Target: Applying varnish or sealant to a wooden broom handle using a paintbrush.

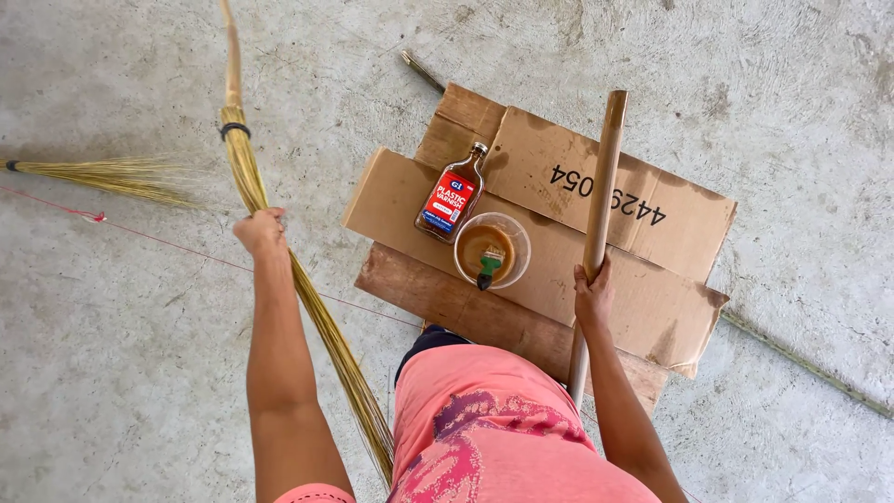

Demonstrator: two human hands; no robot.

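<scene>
My left hand (262, 231) grips a long bundle of straw broom sticks (307, 298), bound near the top by a black band (235, 129), and holds it slanted over the concrete floor. My right hand (593, 296) is closed around a smooth wooden pole (603, 177) that stands nearly upright over a flattened cardboard sheet (643, 307). On the cardboard between my hands lie a flat brown bottle with a red label (452, 194) and a clear round tub (492, 250) of brown liquid with a small green-handled brush in it.
A second small straw bundle (112, 175) lies on the floor at the left. A thin red string (168, 242) runs across the concrete. A wooden board (438, 296) sits under the cardboard. A thin stick (801, 361) lies at the right.
</scene>
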